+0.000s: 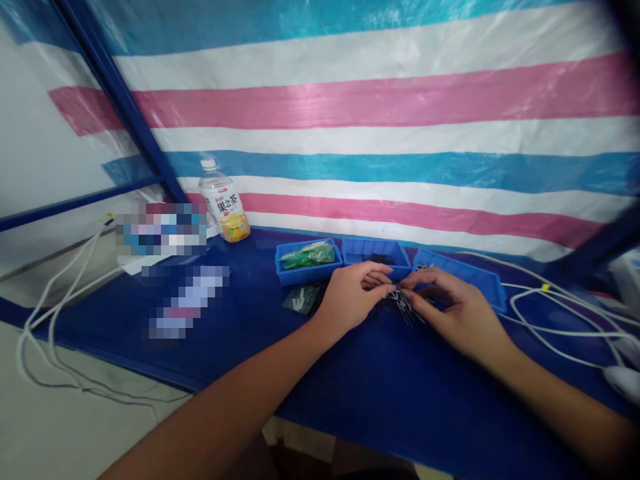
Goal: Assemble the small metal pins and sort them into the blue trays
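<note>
My left hand (355,293) and my right hand (453,307) meet over the blue table. Between their fingertips is a bunch of thin black and whitish strips (406,305), its loose ends fanning downward. Both hands are closed in a pinch on it; the exact kind of strip is too small to make out. Behind the hands stand three blue bins: the left bin (309,275) holds green plastic bags (313,254), the middle bin (397,253) has dark thin pieces, and the right bin (480,283) is partly hidden by my right hand. A small dark bag (300,299) lies by my left wrist.
A drink bottle (227,207) stands at the back left, near blurred-out items. White cables (555,327) coil on the right, and more cables (50,313) hang on the left. A striped plastic sheet (350,107) closes off the back; blue frame posts (120,100) flank it.
</note>
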`<state>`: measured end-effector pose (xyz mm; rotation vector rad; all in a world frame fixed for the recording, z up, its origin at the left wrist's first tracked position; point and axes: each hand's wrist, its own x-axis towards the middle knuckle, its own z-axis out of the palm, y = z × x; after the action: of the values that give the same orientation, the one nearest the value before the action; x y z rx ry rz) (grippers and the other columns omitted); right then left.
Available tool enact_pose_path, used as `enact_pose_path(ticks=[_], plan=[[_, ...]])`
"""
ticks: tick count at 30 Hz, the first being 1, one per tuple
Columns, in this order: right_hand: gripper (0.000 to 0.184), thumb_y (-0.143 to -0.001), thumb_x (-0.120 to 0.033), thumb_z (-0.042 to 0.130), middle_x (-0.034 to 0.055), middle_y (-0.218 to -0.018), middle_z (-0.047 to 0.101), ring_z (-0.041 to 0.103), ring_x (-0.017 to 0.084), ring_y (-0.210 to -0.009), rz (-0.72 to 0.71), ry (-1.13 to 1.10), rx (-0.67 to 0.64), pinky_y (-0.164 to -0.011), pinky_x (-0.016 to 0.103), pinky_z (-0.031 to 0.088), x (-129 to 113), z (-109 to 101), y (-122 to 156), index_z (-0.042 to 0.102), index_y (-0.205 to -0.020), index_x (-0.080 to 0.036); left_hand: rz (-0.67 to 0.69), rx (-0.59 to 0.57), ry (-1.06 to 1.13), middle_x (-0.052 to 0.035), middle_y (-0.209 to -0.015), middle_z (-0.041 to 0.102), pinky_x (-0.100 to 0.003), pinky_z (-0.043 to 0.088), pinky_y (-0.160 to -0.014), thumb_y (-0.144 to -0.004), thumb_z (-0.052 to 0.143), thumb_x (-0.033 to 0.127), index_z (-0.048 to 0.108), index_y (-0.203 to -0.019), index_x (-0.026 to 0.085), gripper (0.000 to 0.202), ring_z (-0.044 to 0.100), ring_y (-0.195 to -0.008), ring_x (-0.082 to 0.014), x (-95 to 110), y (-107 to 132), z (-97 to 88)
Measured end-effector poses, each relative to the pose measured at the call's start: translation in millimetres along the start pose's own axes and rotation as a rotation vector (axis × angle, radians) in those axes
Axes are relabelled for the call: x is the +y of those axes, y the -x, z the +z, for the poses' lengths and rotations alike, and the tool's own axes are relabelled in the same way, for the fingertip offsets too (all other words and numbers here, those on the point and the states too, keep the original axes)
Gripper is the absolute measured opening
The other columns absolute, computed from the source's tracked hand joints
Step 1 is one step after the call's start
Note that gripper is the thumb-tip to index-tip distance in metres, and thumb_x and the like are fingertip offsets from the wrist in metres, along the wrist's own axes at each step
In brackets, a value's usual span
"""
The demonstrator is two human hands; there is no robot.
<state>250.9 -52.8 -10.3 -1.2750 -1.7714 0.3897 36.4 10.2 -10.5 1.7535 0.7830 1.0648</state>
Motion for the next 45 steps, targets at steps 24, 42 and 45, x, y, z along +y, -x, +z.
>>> enact_pose_path(ticks=[24,42,45], plan=[[0.022,-0.096,-0.028,0.069,0.003,-0.095,0.074,0.07,0.021,-0.075,-0.036,0.168,-0.077,-0.069,0.034,0.056,-5,0,1,0.06,-0.116,-0.027,-0.125,-0.112,0.312,-0.0175,-0.125,0.078,-0.033,0.064,-0.087,-0.08,0.092,0.024,0.069,-0.135,0.016,0.06,0.079,-0.094,-0.02,-3,1,6.6],[0.013,-0.099,-0.036,0.069,0.006,-0.099,0.078,0.071,0.022,-0.077,-0.101,0.217,-0.004,-0.068,0.037,0.056,-3,-7,-4,0.076,-0.105,-0.028,0.112,-0.128,-0.142,-0.0095,-0.126,0.082,-0.039,0.065,-0.097,-0.104,0.061,0.03,0.078,-0.131,0.019,0.034,0.08,-0.11,-0.0255,7,7,4.3],[0.014,-0.099,-0.038,0.071,0.0064,-0.1,0.078,0.07,0.021,-0.071,-0.091,0.189,-0.032,-0.065,0.037,0.056,-3,-5,-3,0.077,-0.106,-0.027,0.121,-0.107,-0.098,-0.0097,-0.131,0.08,-0.041,0.065,-0.103,-0.101,0.066,0.027,0.078,-0.131,0.019,0.034,0.079,-0.116,-0.0263,5,6,3.9]])
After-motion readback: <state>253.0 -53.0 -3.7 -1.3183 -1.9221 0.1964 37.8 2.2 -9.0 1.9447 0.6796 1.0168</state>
